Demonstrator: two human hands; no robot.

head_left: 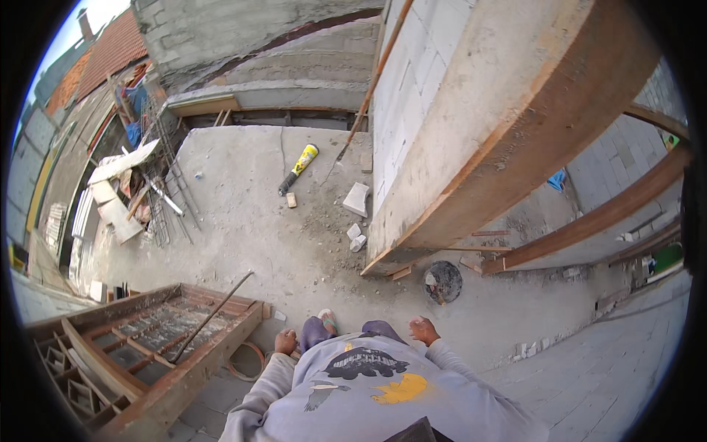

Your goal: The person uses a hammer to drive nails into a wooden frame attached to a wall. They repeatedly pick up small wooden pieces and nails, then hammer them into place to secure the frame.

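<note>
My left hand (286, 341) hangs beside my left thigh with its fingers loosely curled in, and nothing shows in it. It is nearest to a wooden frame (210, 361) with crossbars, on which a thin dark rod (213, 317) lies slantwise. Out to the right of my body, my right hand (423, 330) is held low, its fingers half bent and apart, with nothing visible in it. A round black bucket (443, 282) with dark, rough contents stands on the floor ahead of that hand. Neither hand touches any of these things.
A yellow-and-black tube-shaped object (300, 168) lies on the concrete floor ahead. Broken pale blocks (356, 199) lie beside a thick, wood-edged column (471, 147). A long pole (375, 77) leans there. Boards (121, 195) and thin steel bars (173, 177) are piled left.
</note>
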